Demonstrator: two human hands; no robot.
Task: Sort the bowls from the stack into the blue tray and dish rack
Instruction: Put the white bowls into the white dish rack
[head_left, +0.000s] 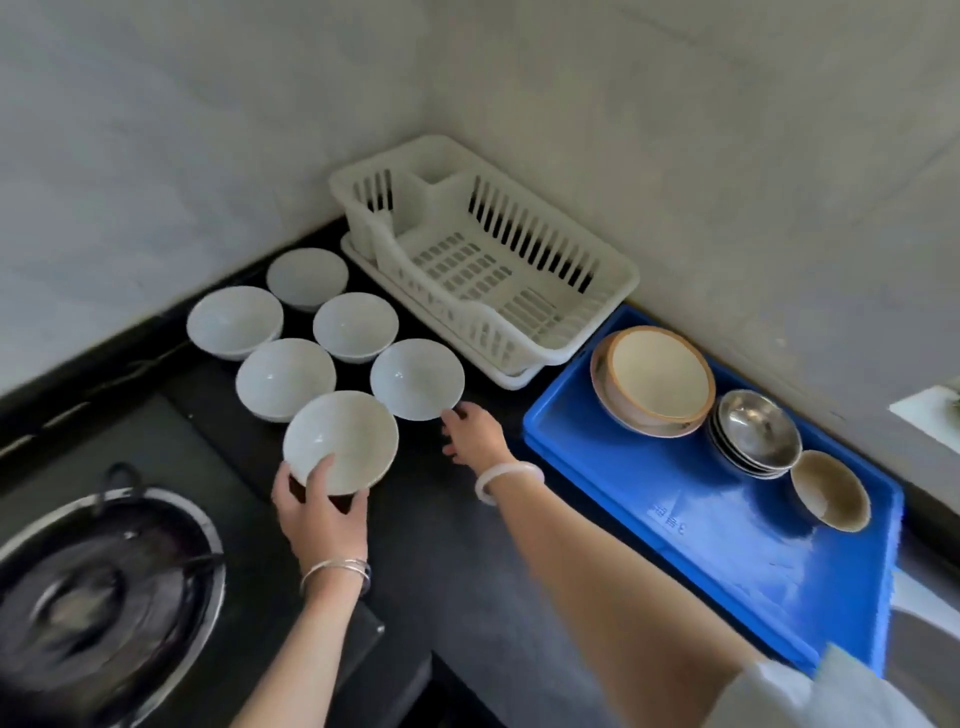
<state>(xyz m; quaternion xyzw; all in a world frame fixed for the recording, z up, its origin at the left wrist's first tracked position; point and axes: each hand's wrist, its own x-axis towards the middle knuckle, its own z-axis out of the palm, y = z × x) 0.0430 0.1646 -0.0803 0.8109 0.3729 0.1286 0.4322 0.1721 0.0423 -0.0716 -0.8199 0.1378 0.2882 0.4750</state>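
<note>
Several white bowls stand spread on the dark counter left of the white dish rack (498, 291), which holds nothing. My left hand (319, 506) grips the nearest white bowl (340, 441) by its near rim. My right hand (472, 431) is open, its fingertips at the near edge of another white bowl (417, 379). The blue tray (701, 525) at right holds two nested brown-rimmed bowls (657, 379), a stack of steel bowls (756, 434) and a small beige bowl (830, 491).
A gas stove with a dark wok (98, 597) sits at lower left. Tiled walls meet in a corner behind the rack. A white object (930, 421) lies at the right edge beyond the tray.
</note>
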